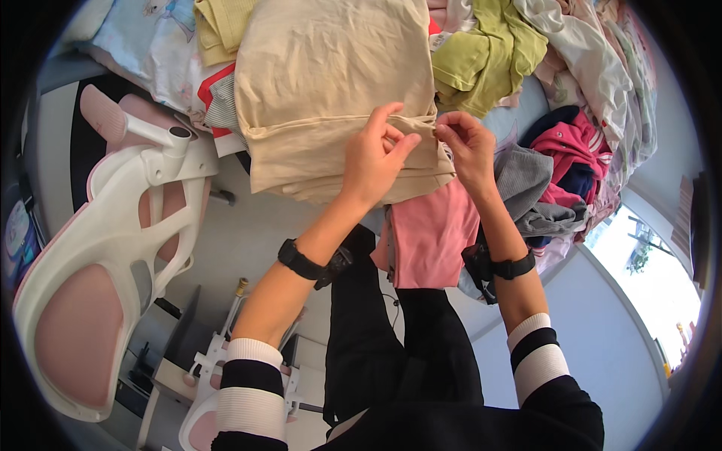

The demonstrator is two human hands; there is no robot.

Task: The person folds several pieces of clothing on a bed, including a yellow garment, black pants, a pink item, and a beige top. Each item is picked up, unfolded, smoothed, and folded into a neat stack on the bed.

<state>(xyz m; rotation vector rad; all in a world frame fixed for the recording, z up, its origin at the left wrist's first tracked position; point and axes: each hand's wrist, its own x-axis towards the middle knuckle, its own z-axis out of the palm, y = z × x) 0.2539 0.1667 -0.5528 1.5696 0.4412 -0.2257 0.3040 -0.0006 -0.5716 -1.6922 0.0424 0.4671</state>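
A beige cloth garment [333, 67] lies before me at the edge of the bed, its near part folded over in a band. My right hand [465, 144] pinches the garment's right edge at the fold between thumb and fingertips. Just left of it, my left hand [379, 155] rests over the folded band with thumb and fingers apart; whether its fingertips grip any cloth is not visible. Below the garment hangs a folded pink cloth [431, 242]. A grey striped cloth [225, 104] shows at its left side.
A yellow-green garment [479, 56] and a pile with white cloth [598, 73], a bright pink garment [569, 146] and a grey ribbed garment [522, 175] lie right. Folded yellow cloth [223, 28] sits upper left. A white and pink chair [118, 225] stands left, a window [648, 270] right.
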